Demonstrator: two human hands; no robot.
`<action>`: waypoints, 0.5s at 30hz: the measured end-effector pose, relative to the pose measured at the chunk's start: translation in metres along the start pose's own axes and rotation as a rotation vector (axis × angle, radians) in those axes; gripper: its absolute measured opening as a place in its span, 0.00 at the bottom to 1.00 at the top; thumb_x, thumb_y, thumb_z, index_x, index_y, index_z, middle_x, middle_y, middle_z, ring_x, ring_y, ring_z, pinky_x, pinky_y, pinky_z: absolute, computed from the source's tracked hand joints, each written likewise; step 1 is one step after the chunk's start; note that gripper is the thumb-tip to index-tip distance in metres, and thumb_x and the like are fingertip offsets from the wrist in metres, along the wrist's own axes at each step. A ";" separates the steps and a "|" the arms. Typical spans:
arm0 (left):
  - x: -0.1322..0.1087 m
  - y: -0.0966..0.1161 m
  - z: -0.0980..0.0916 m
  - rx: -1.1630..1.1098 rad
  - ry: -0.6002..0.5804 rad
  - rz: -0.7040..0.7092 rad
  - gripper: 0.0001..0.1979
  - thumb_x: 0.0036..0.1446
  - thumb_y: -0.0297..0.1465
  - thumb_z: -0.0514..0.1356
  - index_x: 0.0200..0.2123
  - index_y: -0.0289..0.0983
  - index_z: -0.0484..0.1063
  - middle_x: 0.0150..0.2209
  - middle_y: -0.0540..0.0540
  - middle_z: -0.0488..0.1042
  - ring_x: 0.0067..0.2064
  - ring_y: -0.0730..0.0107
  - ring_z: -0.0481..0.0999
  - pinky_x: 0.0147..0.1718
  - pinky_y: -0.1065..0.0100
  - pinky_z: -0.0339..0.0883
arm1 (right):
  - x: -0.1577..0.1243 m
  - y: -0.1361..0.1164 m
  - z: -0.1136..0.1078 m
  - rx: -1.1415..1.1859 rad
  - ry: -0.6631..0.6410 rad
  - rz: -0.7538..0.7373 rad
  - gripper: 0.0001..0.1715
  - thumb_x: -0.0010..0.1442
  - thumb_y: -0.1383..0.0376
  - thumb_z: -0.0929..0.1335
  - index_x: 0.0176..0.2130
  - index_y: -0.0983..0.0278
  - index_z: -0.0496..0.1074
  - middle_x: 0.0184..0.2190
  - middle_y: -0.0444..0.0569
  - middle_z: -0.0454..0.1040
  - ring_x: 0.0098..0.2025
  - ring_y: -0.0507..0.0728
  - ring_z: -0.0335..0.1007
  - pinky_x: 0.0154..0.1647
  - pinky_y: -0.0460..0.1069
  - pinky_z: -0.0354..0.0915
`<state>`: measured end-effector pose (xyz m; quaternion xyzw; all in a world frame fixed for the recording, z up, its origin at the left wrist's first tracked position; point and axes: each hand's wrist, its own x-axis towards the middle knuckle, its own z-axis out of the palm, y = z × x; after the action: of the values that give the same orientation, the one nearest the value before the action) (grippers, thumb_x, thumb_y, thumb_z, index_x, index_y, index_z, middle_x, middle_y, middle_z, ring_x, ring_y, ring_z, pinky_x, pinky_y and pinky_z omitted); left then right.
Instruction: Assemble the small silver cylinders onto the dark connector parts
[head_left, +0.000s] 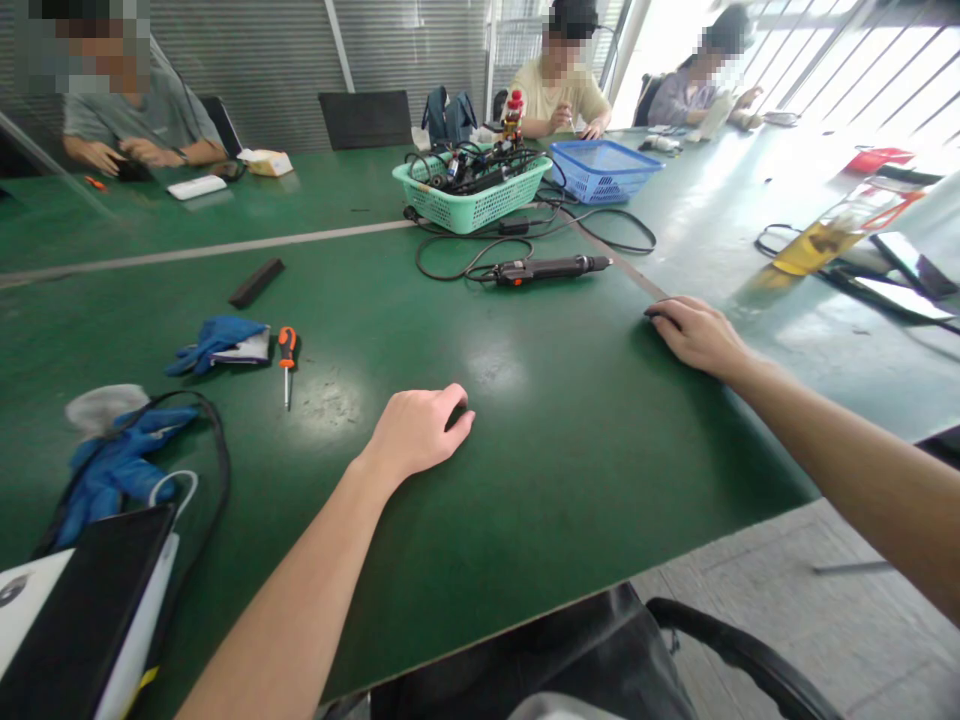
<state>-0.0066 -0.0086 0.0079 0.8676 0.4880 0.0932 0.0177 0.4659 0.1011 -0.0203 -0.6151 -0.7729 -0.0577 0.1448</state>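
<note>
My left hand (418, 432) rests on the green table (570, 440) near its middle, fingers curled loosely into the palm, with nothing visible in them. My right hand (696, 335) lies palm down further right, close to the table's seam. Its fingers are bent and pressed together, with only a dark shadow at the tips. The closest tool to the right hand is a black electric screwdriver (551, 268) with its cable, which lies beyond both hands. Left of my left hand lies an orange-handled screwdriver (286, 360).
Blue gloves (217, 342) and a second blue pair (112, 470) lie at the left with a black cable and a dark tablet (82, 610). A green basket (471, 190) of tools and a blue basket (604, 168) stand further back. Three people sit along the far side. A chair (742, 655) stands below the table edge.
</note>
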 end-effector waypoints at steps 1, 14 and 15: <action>0.000 0.000 0.000 0.000 -0.001 -0.001 0.13 0.66 0.40 0.51 0.42 0.40 0.71 0.31 0.48 0.78 0.30 0.65 0.76 0.30 0.66 0.62 | 0.000 -0.003 0.000 -0.003 0.009 0.004 0.19 0.69 0.64 0.61 0.53 0.68 0.74 0.52 0.64 0.73 0.56 0.63 0.65 0.57 0.52 0.57; -0.003 -0.002 0.000 0.033 0.028 -0.090 0.11 0.64 0.36 0.52 0.40 0.41 0.73 0.32 0.46 0.79 0.33 0.61 0.78 0.32 0.64 0.64 | -0.012 -0.232 0.011 0.273 -0.004 -0.297 0.19 0.68 0.69 0.58 0.52 0.65 0.72 0.47 0.59 0.72 0.53 0.65 0.64 0.56 0.59 0.64; -0.003 -0.003 0.000 0.041 0.034 -0.110 0.11 0.64 0.35 0.52 0.40 0.40 0.73 0.32 0.46 0.79 0.33 0.60 0.78 0.32 0.64 0.64 | -0.014 -0.255 0.011 0.288 -0.017 -0.304 0.19 0.68 0.69 0.58 0.52 0.65 0.71 0.47 0.59 0.71 0.53 0.65 0.64 0.55 0.60 0.64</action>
<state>-0.0106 -0.0099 0.0071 0.8379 0.5370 0.0971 -0.0032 0.2207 0.0303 -0.0126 -0.4647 -0.8583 0.0375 0.2145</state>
